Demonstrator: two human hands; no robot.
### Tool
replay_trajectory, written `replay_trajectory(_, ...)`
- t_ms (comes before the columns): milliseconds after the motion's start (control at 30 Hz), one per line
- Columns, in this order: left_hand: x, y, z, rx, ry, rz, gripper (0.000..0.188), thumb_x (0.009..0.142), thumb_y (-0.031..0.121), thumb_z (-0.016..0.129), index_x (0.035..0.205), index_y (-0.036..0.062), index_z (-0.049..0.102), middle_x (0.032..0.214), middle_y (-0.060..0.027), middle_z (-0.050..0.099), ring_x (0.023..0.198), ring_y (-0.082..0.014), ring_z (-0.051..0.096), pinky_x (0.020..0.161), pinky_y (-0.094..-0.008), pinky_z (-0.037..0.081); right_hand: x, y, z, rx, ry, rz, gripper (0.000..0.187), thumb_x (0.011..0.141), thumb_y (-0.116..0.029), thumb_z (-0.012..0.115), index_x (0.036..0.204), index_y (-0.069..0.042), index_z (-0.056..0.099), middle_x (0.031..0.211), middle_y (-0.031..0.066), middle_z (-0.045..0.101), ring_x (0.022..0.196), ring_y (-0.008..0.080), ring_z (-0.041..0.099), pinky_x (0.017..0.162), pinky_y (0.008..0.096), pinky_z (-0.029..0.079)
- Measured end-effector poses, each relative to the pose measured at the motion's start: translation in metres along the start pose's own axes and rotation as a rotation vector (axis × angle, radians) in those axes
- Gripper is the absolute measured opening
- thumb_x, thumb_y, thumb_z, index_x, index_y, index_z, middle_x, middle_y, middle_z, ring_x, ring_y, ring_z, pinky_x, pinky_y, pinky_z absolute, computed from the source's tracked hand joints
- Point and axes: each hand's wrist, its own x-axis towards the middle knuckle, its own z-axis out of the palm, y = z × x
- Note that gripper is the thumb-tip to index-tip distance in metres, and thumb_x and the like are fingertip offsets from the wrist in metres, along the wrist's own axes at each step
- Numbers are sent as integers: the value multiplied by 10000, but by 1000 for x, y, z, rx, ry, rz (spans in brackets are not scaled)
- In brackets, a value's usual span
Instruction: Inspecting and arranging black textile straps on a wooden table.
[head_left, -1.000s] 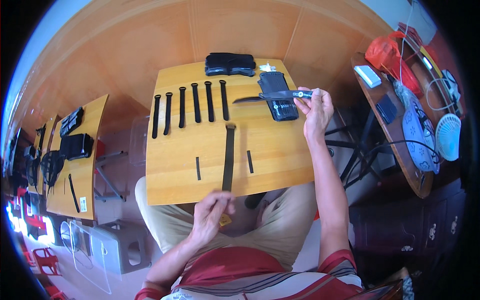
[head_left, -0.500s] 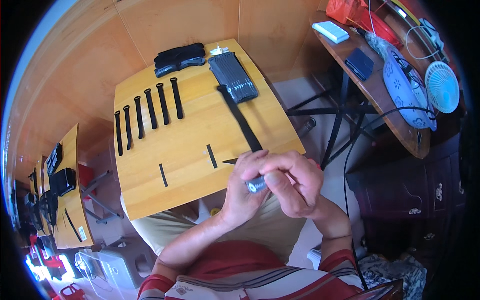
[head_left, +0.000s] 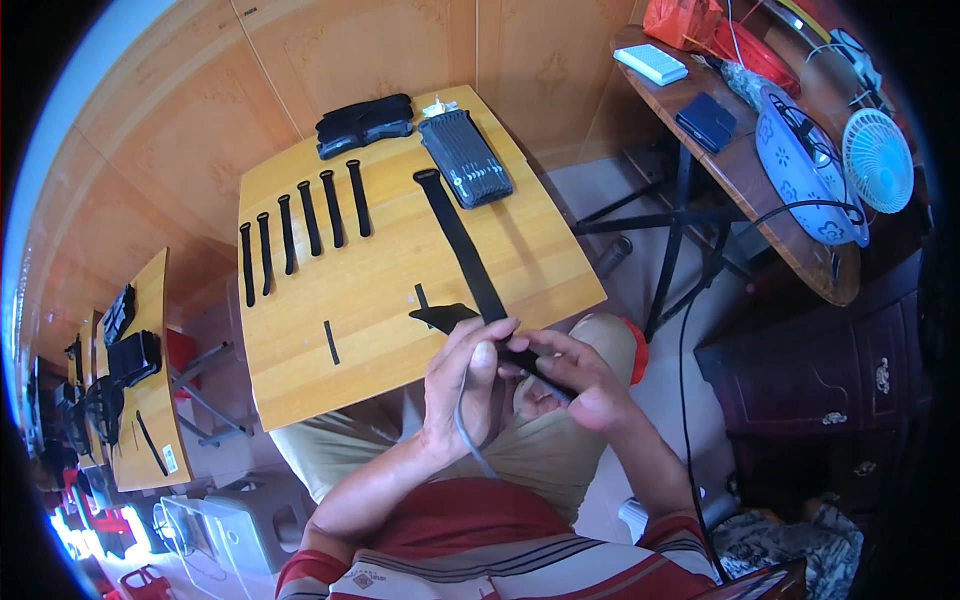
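Head view: at the table's [head_left: 390, 285] near edge, left hand [head_left: 462, 375] pinches a black strap [head_left: 459, 245], right hand [head_left: 588, 385] grips a dark strip [head_left: 546, 374].

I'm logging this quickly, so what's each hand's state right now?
Left hand: closed, holding the long black strap.
Right hand: closed, holding a black strap section; can't tell whether it's the same strap.

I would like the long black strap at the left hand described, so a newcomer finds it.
On the central wooden table, six short black straps lie in a row. Right of them, the long black strap slants down to the left hand. It is visibly longer and wider than those six.
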Motion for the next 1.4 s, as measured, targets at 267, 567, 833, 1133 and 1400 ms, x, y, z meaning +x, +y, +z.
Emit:
replay_trajectory(267, -21, 55, -50, -292, 165, -165, 568, 1111, 455, 366, 1201, -41, 627, 1150, -225, 649, 898, -256, 710, 681, -313, 602, 8, -25, -9, -1003, 108, -432, 274, 934, -54, 692, 1203, -9, 706, 1114, 89, 755, 1086, 165, 702, 963, 307, 523)
replay_trajectory(567, -29, 53, -86, -218, 262, -165, 470, 1116, 369, 423, 1257, -44, 598, 1213, -218, 626, 930, -281, 702, 740, -347, 595, 139, -89, -21, -1085, 264, -855, 515, 935, -54, 651, 1426, 22, 514, 1394, 205, 612, 1318, 265, 571, 1131, 373, 404)
replay_trajectory(833, -55, 49, -96, -25, 330, -287, 515, 1085, 421, 493, 1217, -57, 629, 1178, -196, 644, 913, -266, 729, 719, -331, 612, 266, -111, -53, -980, 185, -592, 588, 911, 6, 683, 1465, 2, 487, 1414, 270, 583, 1324, 284, 573, 1155, 410, 406)
replay_trajectory(1133, -60, 44, -107, -42, 276, -306, 530, 1085, 404, 498, 1234, -89, 626, 1163, -211, 620, 954, -289, 726, 757, -373, 632, 295, -126, -56, -1721, 531, -532, 522, 903, -294, 751, 1365, -97, 608, 1340, 199, 649, 1248, 380, 615, 1046, 468, 493)
replay_trajectory(1400, -49, 36, -120, -166, 391, -379, 464, 1105, 373, 477, 1261, -35, 633, 1237, -170, 624, 1119, -240, 630, 867, -365, 569, 218, -80, 31, -1444, 174, -702, 467, 884, -203, 796, 1275, -5, 635, 1187, 124, 646, 973, 234, 705, 887, 353, 558)
